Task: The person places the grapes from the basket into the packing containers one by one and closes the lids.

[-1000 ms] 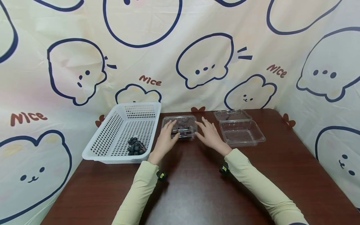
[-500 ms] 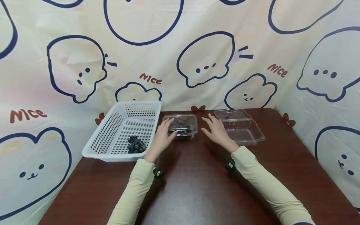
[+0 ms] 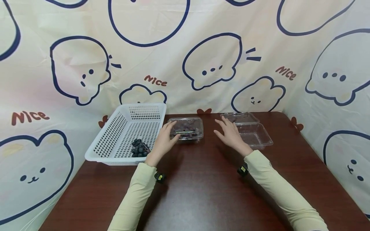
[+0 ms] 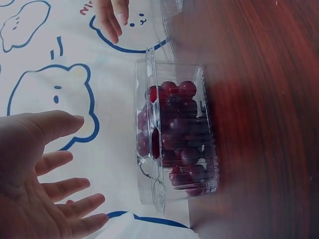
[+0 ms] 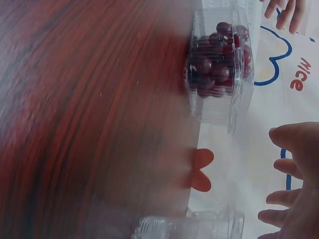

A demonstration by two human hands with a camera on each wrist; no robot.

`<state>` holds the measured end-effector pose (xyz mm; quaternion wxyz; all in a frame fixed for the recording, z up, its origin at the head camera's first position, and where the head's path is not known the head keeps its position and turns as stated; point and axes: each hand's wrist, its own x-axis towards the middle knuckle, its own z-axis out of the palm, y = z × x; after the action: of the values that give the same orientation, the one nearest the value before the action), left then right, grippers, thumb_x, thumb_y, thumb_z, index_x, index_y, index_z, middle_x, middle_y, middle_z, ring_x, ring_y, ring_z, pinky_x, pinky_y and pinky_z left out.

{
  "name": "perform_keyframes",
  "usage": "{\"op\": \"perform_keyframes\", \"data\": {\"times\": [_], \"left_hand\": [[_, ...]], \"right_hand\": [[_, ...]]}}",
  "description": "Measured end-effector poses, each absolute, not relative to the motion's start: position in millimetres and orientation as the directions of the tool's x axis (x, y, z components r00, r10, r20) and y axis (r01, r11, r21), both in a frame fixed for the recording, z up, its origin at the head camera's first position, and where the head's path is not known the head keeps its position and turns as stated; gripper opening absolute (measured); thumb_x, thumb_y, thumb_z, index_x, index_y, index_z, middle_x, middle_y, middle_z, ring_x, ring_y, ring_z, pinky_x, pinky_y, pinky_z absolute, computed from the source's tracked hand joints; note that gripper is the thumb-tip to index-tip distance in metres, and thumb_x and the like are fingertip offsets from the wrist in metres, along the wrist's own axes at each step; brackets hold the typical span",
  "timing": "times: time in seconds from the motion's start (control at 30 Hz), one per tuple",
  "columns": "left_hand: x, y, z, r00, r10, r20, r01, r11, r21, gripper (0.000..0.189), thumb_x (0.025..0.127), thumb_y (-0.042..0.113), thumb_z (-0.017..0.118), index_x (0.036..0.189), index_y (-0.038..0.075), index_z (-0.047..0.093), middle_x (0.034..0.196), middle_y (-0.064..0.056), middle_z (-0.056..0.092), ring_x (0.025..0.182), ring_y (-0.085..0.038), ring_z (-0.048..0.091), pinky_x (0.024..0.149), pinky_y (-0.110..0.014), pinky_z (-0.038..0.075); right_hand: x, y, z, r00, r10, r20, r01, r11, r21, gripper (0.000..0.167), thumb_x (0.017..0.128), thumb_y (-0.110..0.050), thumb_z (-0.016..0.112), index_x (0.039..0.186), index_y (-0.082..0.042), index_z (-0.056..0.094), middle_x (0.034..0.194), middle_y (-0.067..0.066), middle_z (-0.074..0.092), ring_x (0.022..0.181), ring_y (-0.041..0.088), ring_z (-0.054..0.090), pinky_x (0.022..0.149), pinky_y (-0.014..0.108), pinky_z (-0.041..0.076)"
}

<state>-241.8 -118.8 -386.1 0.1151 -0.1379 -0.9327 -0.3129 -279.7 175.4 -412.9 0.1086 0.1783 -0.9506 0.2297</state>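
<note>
A closed clear plastic clamshell box [image 3: 188,129] with dark red grapes [image 4: 182,134] inside rests on the table towards the back. My left hand [image 3: 164,140], fingers spread and holding nothing, overlaps the box's left side in the head view; the left wrist view shows a gap between them. Apart from the box on its right, my right hand [image 3: 230,134] hovers with loosely spread fingers and nothing in them. It overlaps the left part of a second clear clamshell box [image 3: 254,134], whose lid [image 3: 240,118] is folded back.
A white perforated plastic basket [image 3: 101,144] stands on the left, with a bunch of dark grapes [image 3: 140,149] in its near right corner. The brown wooden table [image 3: 196,192] ends at a cartoon-printed cloth [image 3: 173,61] behind and beside it.
My right hand has moved away from the grape-filled box to the right, over the second box. My left hand has drawn slightly left and back. The boxes and basket have stayed in place.
</note>
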Motion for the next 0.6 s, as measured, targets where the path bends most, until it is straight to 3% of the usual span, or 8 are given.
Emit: {"op": "perform_keyframes", "data": {"times": [0.27,0.6], "left_hand": [[-238,-122,-381,-0.942,0.181,0.283,0.311,0.786,0.534,0.059,0.09,0.026,0.061,0.142,0.014,0.038,0.147,-0.016,0.031,0.132,-0.035,0.032,0.1,-0.052,0.037],[-238,-129,-377,-0.93,0.201,0.309,0.337,0.803,0.492,0.058,0.089,0.024,0.063,0.14,0.009,0.041,0.144,-0.02,0.035,0.131,-0.038,0.033,0.102,-0.054,0.033]], "right_hand": [[-278,189,-413,-0.917,-0.268,0.294,-0.371,0.844,-0.388,0.055,0.093,-0.033,0.054,0.141,-0.011,0.038,0.148,0.024,0.025,0.137,0.041,0.02,0.107,0.063,0.011],[-279,207,-415,-0.924,-0.245,0.292,-0.35,0.85,-0.393,0.054,0.093,-0.031,0.055,0.14,-0.009,0.04,0.148,0.026,0.024,0.137,0.043,0.018,0.107,0.063,0.009]]}}
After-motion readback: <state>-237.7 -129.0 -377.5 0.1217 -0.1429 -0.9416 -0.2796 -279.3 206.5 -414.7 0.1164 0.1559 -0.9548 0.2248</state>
